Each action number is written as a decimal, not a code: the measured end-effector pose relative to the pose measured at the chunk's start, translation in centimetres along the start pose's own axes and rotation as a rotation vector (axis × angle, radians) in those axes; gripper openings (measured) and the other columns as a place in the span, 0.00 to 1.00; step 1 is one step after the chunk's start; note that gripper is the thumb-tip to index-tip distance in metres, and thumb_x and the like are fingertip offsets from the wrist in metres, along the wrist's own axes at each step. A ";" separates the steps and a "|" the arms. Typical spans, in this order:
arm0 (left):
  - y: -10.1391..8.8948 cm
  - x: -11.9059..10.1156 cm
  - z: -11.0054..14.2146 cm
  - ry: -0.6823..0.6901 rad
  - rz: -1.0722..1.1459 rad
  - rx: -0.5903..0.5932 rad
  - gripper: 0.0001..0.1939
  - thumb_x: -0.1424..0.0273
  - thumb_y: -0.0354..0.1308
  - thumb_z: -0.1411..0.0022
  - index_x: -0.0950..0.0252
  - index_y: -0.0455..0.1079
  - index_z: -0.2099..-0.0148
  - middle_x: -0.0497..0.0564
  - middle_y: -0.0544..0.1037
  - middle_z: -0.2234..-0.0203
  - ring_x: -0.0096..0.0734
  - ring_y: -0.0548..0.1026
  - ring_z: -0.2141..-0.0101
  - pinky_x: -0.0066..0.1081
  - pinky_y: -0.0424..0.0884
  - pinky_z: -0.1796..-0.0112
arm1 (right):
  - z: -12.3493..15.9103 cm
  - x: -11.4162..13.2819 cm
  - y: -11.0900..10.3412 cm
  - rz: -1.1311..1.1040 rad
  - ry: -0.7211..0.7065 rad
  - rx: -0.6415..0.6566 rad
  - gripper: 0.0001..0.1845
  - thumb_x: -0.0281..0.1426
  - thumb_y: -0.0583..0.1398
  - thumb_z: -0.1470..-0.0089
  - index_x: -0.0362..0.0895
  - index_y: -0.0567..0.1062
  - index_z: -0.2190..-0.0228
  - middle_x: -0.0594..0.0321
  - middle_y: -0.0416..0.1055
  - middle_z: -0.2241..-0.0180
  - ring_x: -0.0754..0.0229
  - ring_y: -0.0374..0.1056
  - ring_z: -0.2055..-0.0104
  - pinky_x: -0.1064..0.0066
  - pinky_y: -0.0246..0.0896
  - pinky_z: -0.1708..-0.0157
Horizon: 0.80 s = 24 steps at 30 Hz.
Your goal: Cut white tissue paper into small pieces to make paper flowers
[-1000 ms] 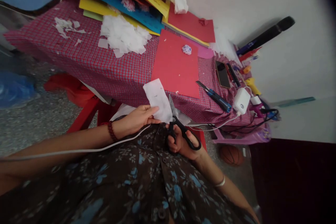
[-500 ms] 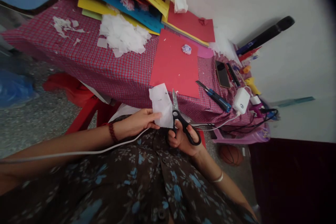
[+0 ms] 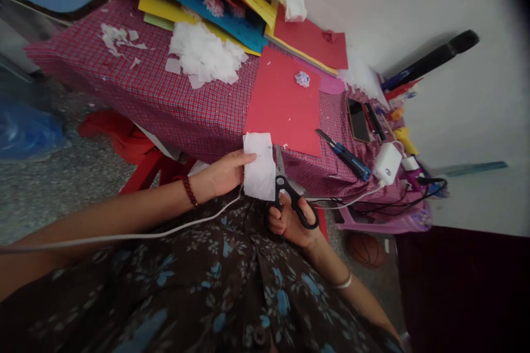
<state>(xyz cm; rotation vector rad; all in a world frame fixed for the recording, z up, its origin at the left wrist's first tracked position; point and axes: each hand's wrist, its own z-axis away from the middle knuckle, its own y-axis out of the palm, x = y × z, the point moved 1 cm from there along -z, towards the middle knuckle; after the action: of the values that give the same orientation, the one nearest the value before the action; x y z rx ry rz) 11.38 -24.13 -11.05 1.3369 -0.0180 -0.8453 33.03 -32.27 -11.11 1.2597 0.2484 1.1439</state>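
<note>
L hand (image 3: 226, 174) gripped wht paper (image 3: 259, 179); R hand (image 3: 292, 223), just beside, held blk scissors (image 3: 280, 181); neat cut prob. needed paper taut, L fingers (image 3: 248, 158) clear of blades (image 3: 279, 161).

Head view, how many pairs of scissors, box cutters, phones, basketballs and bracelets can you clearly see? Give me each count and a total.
Scissors: 1
Box cutter: 1
Phone: 1
Basketball: 1
Bracelets: 2
Total: 6
</note>
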 end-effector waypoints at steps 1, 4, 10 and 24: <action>0.0 -0.2 0.0 -0.005 -0.004 -0.025 0.13 0.72 0.64 0.40 0.68 0.77 0.52 0.58 0.83 0.58 0.42 0.79 0.57 0.41 0.69 0.48 | 0.0 0.0 0.0 0.009 -0.001 -0.001 0.22 0.53 0.67 0.49 0.54 0.76 0.57 0.65 0.65 0.69 0.64 0.54 0.73 0.71 0.48 0.73; 0.2 -0.9 -0.2 -0.025 -0.014 -0.138 0.13 0.68 0.59 0.33 0.68 0.77 0.51 0.58 0.82 0.55 0.39 0.79 0.56 0.38 0.71 0.51 | -0.1 0.0 -0.1 0.030 -0.007 -0.006 0.23 0.53 0.67 0.50 0.55 0.77 0.57 0.65 0.64 0.69 0.64 0.54 0.74 0.70 0.48 0.73; 0.5 -1.5 -0.1 -0.027 -0.167 -0.267 0.09 0.72 0.59 0.34 0.71 0.78 0.59 0.60 0.83 0.64 0.33 0.79 0.67 0.32 0.74 0.61 | -0.3 -0.1 0.0 0.062 -0.006 -0.051 0.25 0.54 0.68 0.53 0.55 0.75 0.57 0.66 0.64 0.70 0.64 0.54 0.74 0.70 0.49 0.73; 0.5 -1.1 0.9 0.008 -0.260 -0.227 0.07 0.71 0.63 0.37 0.72 0.77 0.62 0.57 0.83 0.70 0.32 0.80 0.69 0.32 0.75 0.62 | -0.1 -0.4 0.2 0.196 -0.147 -0.098 0.24 0.52 0.68 0.48 0.56 0.74 0.53 0.70 0.62 0.73 0.69 0.44 0.80 0.75 0.42 0.82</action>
<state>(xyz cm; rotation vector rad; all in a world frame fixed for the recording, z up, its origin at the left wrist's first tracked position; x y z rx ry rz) 10.44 -24.28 -9.89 1.1419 0.2559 -1.0285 32.65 -32.52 -11.18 1.2953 -0.0414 1.2076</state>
